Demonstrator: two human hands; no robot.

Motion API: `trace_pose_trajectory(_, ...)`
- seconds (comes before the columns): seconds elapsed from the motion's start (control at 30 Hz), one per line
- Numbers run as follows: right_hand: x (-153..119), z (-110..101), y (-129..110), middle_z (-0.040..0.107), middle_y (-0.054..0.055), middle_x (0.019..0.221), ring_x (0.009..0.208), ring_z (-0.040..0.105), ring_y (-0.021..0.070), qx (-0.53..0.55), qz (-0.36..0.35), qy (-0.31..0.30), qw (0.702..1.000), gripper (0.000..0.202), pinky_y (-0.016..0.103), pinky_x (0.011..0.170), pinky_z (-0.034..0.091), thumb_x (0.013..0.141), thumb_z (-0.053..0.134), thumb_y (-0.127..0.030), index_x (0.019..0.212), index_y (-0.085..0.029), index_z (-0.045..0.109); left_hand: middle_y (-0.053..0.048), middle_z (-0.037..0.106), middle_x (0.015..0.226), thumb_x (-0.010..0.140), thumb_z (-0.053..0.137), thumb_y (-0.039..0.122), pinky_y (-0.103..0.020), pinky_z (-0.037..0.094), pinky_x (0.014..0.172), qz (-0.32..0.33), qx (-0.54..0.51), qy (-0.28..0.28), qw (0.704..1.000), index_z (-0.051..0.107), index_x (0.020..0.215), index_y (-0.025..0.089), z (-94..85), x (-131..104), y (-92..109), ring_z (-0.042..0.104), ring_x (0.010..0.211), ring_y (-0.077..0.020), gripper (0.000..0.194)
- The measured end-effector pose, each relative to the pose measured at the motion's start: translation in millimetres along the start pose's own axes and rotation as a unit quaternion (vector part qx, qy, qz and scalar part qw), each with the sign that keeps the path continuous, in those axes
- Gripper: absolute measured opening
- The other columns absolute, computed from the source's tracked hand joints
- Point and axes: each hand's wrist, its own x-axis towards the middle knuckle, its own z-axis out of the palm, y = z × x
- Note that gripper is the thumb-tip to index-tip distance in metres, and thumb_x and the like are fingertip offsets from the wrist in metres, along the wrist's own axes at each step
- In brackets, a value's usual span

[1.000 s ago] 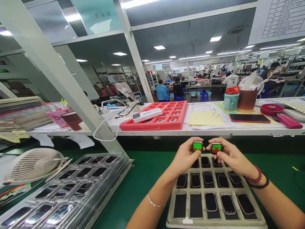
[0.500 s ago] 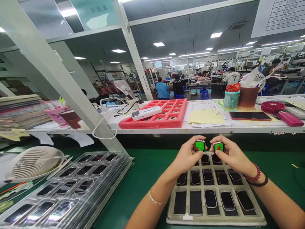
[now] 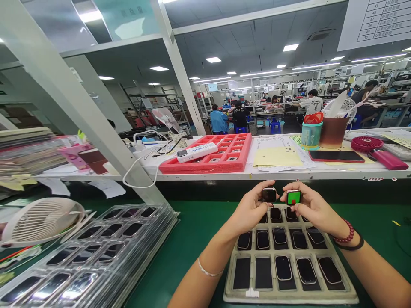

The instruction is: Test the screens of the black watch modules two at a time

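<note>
**Two smartwatch bodies held up over a partly filled tray**

A person sits at a green-topped workbench [image 3: 192, 231] and holds one strapless smartwatch body in each hand, side by side, just above the far edge of a grey compartment tray [image 3: 290, 295]. The left hand [image 3: 248, 211] pinches a watch with a dark screen [image 3: 269, 195] between thumb and fingertips. The right hand [image 3: 313, 207] pinches a watch with a lit green and red screen [image 3: 293, 197] the same way. The two watches are close together but not touching.

The tray below has rows of pockets. Most hold dark-screened watch bodies lying flat. The two leftmost pockets of the nearest row look flat and black, and it is hard to tell whether they are filled. The far row is partly hidden behind the hands. Judging from this, most of the tray's watches lie in their pockets, while two are out in the hands.

To the left lies a stack of clear plastic trays [image 3: 96, 252] holding more dark-screened pieces, and a white fan [image 3: 41, 220]. On the shelf behind sit a red parts tray [image 3: 224, 164], yellow paper [image 3: 278, 157] and a phone [image 3: 335, 155]. Other workers sit far off.
</note>
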Motion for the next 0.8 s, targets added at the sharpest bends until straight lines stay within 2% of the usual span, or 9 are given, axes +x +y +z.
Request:
trace_pose_trajectory(0.1,0.4,0.0,0.3,0.058,0.007,0.103,0.074,0.053,0.0144,-0.009,0.001,-0.006,1.000,0.038,0.024,0.059,0.045,0.080,0.050,-0.012,0.117,-0.020,0.046,-0.009,0.061,0.105,0.076,0.054,0.009,-0.025,0.045,0.074,-0.013,0.011,0.000,1.000,0.045,0.129,0.017,-1.1,-0.6,-0.5,0.056,0.090,-0.0165,0.054)
trace_pose_trajectory(0.23,1.7,-0.2,5.3,0.059,0.006,0.095,0.068,0.052,0.0134,-0.023,0.001,0.009,1.000,0.031,0.023,0.057,0.044,0.082,0.048,-0.013,0.113,-0.019,0.048,-0.011,0.061,0.104,0.076,0.056,0.012,-0.023,0.044,0.069,-0.023,0.015,0.003,1.000,0.043,0.129,0.015,-1.3,-1.4,2.1,0.057,0.088,-0.0167,0.055)
trace_pose_trajectory(0.4,2.7,2.3,8.9,0.059,0.007,0.099,0.084,0.056,0.0174,-0.034,-0.007,0.009,0.999,0.040,0.025,0.064,0.046,0.077,0.049,-0.009,0.116,-0.019,0.046,-0.012,0.061,0.105,0.074,0.057,0.014,-0.023,0.044,0.069,-0.018,0.011,0.012,1.000,0.043,0.129,0.014,-1.0,-1.4,4.2,0.057,0.090,-0.0175,0.056)
trace_pose_trajectory(0.57,2.5,2.4,6.9,0.058,0.006,0.098,0.079,0.055,0.0160,-0.017,-0.001,0.005,1.000,0.040,0.024,0.061,0.047,0.078,0.050,-0.010,0.117,-0.019,0.045,-0.011,0.062,0.103,0.074,0.060,0.015,-0.022,0.042,0.063,-0.024,0.020,0.021,0.999,0.045,0.129,0.016,-1.4,-2.2,5.7,0.057,0.086,-0.0172,0.057)
trace_pose_trajectory(0.7,1.7,-0.6,7.5,0.058,0.008,0.101,0.073,0.055,0.0150,-0.021,0.013,0.007,1.000,0.035,0.026,0.061,0.048,0.084,0.048,-0.015,0.119,-0.019,0.045,-0.009,0.064,0.090,0.076,0.060,0.021,-0.024,0.043,0.068,-0.007,0.016,0.040,0.999,0.051,0.120,0.013,-0.6,-1.0,5.2,0.057,0.081,-0.0167,0.046)
trace_pose_trajectory(0.8,1.4,-1.8,9.5,0.059,0.007,0.099,0.068,0.054,0.0136,-0.040,0.016,0.021,0.999,0.031,0.026,0.060,0.048,0.086,0.046,-0.016,0.117,-0.019,0.047,-0.008,0.063,0.085,0.076,0.058,0.019,-0.024,0.043,0.069,0.008,0.021,0.049,0.999,0.054,0.116,0.012,0.7,0.0,3.4,0.057,0.081,-0.0163,0.041)
